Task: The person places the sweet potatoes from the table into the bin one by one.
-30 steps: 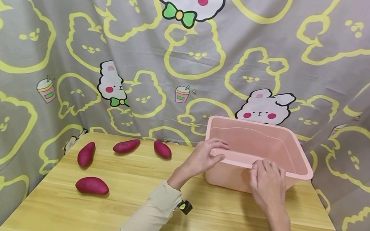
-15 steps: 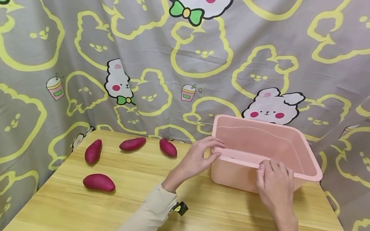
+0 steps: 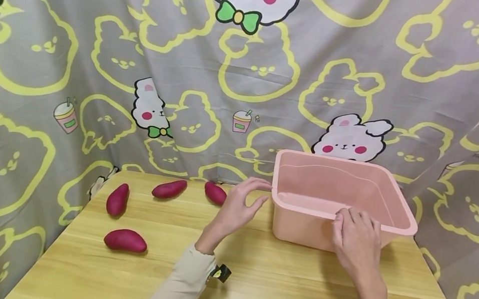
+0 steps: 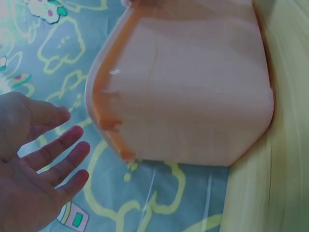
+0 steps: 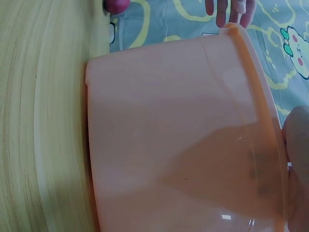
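Observation:
A pink plastic bin (image 3: 302, 226) stands upright on the table's right half, its inside partly visible in the head view. My right hand (image 3: 359, 241) grips the near rim, fingers curled over it; the right wrist view shows the bin's outer wall (image 5: 164, 116) with part of that hand (image 5: 298, 140) at the rim. Just left of the bin's near left corner is my left hand (image 3: 238, 205), holding nothing. In the left wrist view the left hand (image 4: 38, 164) has its fingers loosely extended, apart from the bin wall (image 4: 193, 96).
Several purple sweet potatoes lie apart on the left of the wooden table (image 3: 275, 295): one near the front (image 3: 126, 240), one at the left edge (image 3: 117, 199), others at the back (image 3: 169, 189). A patterned grey curtain (image 3: 266, 87) borders the table's back and sides.
My left hand has come off the bin's near rim and moved left, out past the corner. My right hand keeps its grip on the rim. The bin and sweet potatoes stay in place.

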The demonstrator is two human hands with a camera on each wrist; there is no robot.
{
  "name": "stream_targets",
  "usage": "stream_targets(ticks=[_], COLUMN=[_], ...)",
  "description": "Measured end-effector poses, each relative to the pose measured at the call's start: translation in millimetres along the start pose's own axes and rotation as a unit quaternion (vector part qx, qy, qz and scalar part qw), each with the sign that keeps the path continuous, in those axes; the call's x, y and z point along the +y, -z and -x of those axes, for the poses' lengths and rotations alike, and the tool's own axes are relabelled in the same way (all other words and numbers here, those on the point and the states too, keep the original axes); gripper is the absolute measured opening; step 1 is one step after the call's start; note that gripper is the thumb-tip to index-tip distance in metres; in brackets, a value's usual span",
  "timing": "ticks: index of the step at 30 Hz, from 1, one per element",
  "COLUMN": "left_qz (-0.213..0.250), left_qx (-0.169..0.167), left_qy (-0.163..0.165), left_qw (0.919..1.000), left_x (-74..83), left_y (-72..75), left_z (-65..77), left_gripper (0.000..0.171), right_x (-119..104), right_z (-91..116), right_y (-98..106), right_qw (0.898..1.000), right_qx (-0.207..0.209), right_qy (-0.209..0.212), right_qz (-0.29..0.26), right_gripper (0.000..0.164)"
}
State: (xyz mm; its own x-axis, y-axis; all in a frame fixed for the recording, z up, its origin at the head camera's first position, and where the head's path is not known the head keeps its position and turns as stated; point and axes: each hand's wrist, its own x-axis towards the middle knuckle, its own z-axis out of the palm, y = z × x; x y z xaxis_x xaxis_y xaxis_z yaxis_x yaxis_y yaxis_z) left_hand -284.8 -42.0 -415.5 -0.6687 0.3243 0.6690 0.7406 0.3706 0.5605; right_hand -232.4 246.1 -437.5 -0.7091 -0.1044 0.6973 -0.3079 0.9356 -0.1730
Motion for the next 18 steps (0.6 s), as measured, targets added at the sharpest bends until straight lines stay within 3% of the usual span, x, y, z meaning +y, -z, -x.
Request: stream_targets(ticks=[10,18], left_qz=[-0.034,-0.062], left_qx=[0.043,0.056], left_qy=[-0.003,0.01], left_qw=[0.9985,0.9964], left_x=[-21.7,-39.4], left_y=[19.1,28.9], left_z=[3.1,6.4], left_gripper=[0.026,0.029], right_x=[0.0,0.7], right_z=[0.9,0.1], right_y=[-0.6,-0.4], right_qw=[1.0,1.0], right_qx=[0.0,0.008], right_qy=[0.001,0.007], right_qz=[-0.001,0.001], right_gripper=[0.022,0.022])
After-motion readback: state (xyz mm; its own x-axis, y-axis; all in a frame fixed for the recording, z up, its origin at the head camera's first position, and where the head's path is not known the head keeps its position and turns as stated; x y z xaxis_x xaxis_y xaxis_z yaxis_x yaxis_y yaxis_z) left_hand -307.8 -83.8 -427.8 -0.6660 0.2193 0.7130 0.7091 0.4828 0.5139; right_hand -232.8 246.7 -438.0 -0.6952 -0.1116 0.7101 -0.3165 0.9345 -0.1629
